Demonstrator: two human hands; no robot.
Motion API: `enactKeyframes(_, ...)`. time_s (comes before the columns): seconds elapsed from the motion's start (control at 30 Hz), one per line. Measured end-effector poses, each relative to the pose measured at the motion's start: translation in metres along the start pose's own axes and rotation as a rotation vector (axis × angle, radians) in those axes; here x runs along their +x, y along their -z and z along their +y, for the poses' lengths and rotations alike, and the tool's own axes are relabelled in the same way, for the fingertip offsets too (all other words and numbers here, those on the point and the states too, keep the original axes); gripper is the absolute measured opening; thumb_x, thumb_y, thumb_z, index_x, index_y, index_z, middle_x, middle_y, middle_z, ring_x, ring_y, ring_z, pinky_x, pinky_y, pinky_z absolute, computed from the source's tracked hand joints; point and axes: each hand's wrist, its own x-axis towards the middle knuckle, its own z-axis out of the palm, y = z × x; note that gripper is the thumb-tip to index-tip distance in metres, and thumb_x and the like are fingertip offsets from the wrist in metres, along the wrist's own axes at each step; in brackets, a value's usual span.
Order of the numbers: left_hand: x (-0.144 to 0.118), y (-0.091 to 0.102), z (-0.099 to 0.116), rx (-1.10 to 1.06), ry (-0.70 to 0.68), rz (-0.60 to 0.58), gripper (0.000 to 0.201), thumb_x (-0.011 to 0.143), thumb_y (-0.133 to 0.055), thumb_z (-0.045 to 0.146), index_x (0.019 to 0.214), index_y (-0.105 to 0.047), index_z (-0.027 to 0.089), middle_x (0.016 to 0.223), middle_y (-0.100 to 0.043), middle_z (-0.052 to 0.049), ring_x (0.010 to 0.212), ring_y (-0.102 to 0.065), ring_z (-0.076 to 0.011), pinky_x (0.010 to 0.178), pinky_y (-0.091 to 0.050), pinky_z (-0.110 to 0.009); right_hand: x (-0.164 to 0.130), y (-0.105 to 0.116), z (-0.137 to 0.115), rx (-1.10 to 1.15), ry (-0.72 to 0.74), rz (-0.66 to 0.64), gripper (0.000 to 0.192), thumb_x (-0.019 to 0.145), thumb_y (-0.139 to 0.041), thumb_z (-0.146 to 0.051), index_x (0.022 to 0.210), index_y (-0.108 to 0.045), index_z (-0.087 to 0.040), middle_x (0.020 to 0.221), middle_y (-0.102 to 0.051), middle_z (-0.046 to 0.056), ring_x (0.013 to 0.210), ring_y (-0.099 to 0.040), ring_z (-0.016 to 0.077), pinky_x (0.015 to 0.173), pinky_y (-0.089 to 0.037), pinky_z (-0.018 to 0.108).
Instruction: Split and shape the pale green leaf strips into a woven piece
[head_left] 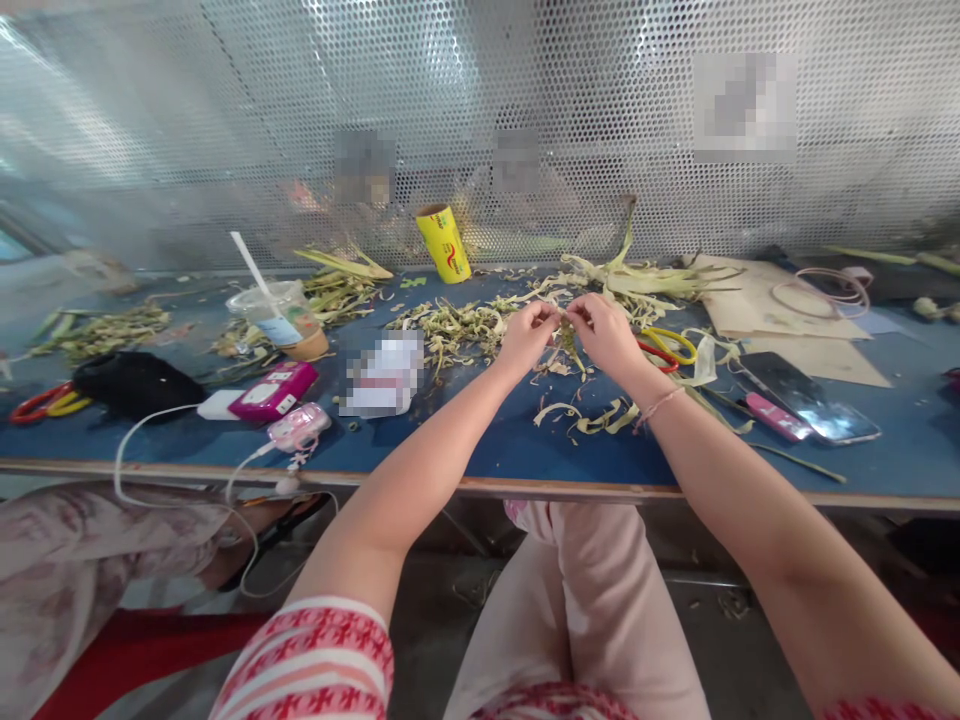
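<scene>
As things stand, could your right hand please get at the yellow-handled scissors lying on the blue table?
Probably yes: the yellow-handled scissors lie just beside the right hand with nothing over them, though its grip is busy with a green leaf strip.

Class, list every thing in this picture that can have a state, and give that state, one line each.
left hand: pinched on the leaf strip
right hand: pinched on the leaf strip
leaf strip: held between both hands
plastic cup: upright, straw in
yellow roll: standing, tilted
scissors: lying flat
phone: screen dark
</scene>
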Motion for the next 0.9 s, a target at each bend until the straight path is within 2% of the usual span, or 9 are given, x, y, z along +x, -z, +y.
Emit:
enactKeyframes(0.27,-0.0023,-0.0007,0.005,-0.026,-0.014,-0.063,0.01,0.078,-0.063,0.016,0.069,-0.06,0.018,0.055,-0.05,0.004,0.049,-0.042,-0.0076,0.053,-0.032,-0.023,-0.0003,0.0016,-0.0018,-0.039,-0.009,0.017,0.009,0.087,-0.051,-0.019,0.085,-0.06,-0.021,0.089,-0.067,0.009,0.086,-0.06,0.022,0.081,-0.047,0.035)
enactKeyframes(0.5,-0.0008,-0.001,0.0013,0.017,-0.084,-0.061,0.006,0.074,-0.069,0.018,0.071,-0.064,0.017,0.068,-0.061,0.001,0.055,-0.045,-0.0079,0.057,-0.035,-0.024,-0.0005,0.0022,-0.0014,-0.041,0.006,0.036,0.01,0.089,-0.05,-0.02,0.087,-0.06,-0.021,0.094,-0.068,0.009,0.091,-0.061,0.0228,0.083,-0.048,0.037)
enactKeyframes(0.7,-0.0006,-0.0006,0.0039,0.067,-0.1,-0.034,0.008,0.077,-0.064,0.014,0.07,-0.061,0.017,0.062,-0.055,0.003,0.053,-0.043,-0.0078,0.056,-0.033,-0.024,-0.0006,0.0031,-0.0049,-0.054,-0.005,0.039,0.01,0.089,-0.05,-0.017,0.085,-0.058,-0.021,0.089,-0.064,0.008,0.09,-0.06,0.0224,0.083,-0.048,0.036)
enactKeyframes(0.9,0.0008,0.0,0.0007,0.009,-0.095,-0.084,0.015,0.08,-0.061,0.015,0.066,-0.054,0.017,0.058,-0.046,0.005,0.055,-0.04,-0.0078,0.057,-0.031,-0.024,-0.0004,0.001,-0.0034,-0.034,0.03,0.056,0.012,0.089,-0.048,-0.019,0.085,-0.059,-0.02,0.089,-0.064,0.009,0.088,-0.059,0.0227,0.082,-0.048,0.037)
